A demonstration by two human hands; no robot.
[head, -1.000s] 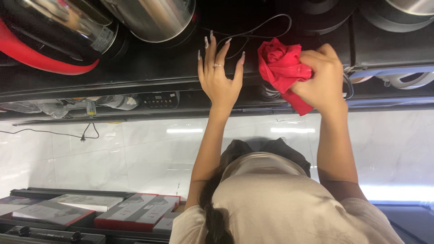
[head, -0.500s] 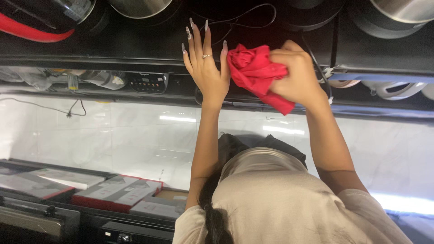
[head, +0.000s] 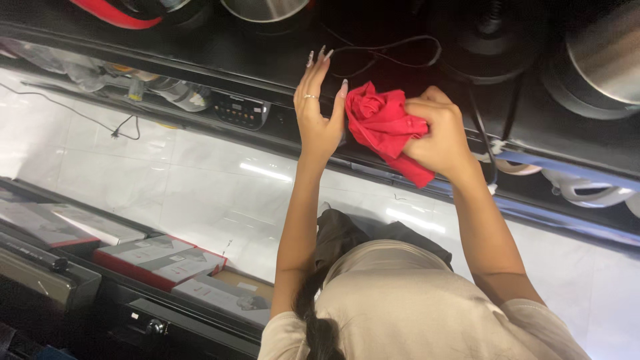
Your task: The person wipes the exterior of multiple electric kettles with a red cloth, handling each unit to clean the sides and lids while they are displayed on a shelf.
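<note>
My right hand (head: 440, 137) is shut on a crumpled red cloth (head: 383, 123) and holds it over the front edge of a black shelf (head: 253, 53). My left hand (head: 319, 113) is flat and open beside it, fingers spread and pointing away, with long nails and a ring. Its palm touches the left side of the cloth. A thin black cord (head: 387, 50) loops on the shelf just beyond both hands.
Steel pots (head: 263, 8) (head: 603, 60), a red-rimmed appliance (head: 113, 8) and a round black base (head: 493, 40) stand on the shelf. A black control panel (head: 241, 110) sits under its edge. Flat boxes (head: 157, 257) lie on a lower shelf by the white tiled floor (head: 200, 180).
The right hand has brought the red cloth leftwards against the left palm. Both hands sit lower in the view, and the view has shifted to the right along the shelf.
</note>
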